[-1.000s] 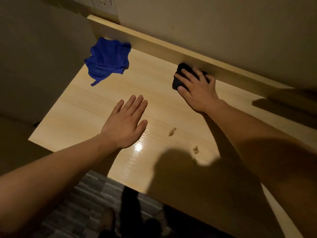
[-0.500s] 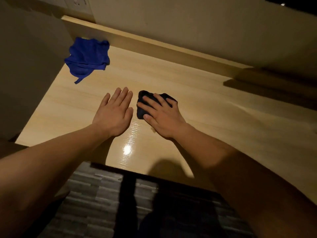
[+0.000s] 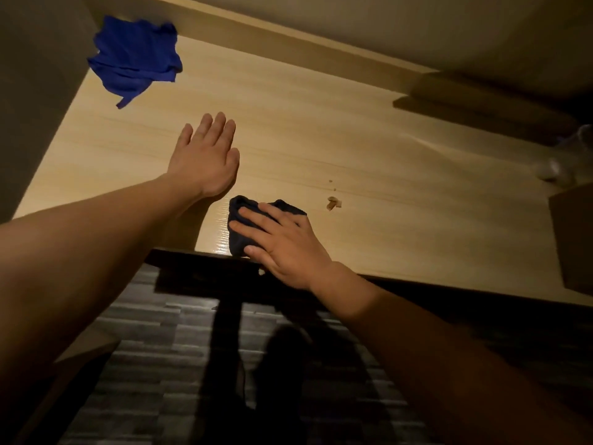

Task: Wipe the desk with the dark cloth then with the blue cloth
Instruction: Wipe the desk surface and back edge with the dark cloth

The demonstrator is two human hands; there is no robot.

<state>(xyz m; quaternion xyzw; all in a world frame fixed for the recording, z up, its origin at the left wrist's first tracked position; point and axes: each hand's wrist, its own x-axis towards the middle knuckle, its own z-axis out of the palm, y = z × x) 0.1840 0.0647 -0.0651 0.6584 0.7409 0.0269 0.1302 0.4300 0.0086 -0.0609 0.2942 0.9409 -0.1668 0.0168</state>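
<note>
The light wooden desk (image 3: 321, 123) fills the upper half of the view. My right hand (image 3: 285, 245) presses the dark cloth (image 3: 239, 232) flat at the desk's front edge; my fingers cover most of it. My left hand (image 3: 207, 159) lies palm down on the desk, fingers together, holding nothing, just left and beyond the dark cloth. The blue cloth (image 3: 136, 57) lies crumpled at the far left corner, well away from both hands.
A few brown crumbs (image 3: 333, 203) sit on the desk right of the dark cloth. A brown box (image 3: 574, 239) stands at the right edge, with a clear plastic item (image 3: 568, 162) behind it. A raised ledge (image 3: 288, 43) runs along the back. Below is striped dark flooring (image 3: 192, 364).
My right hand has dragged the dark cloth from the back ledge across the desk to the front edge. My left hand has stayed flat on the desk.
</note>
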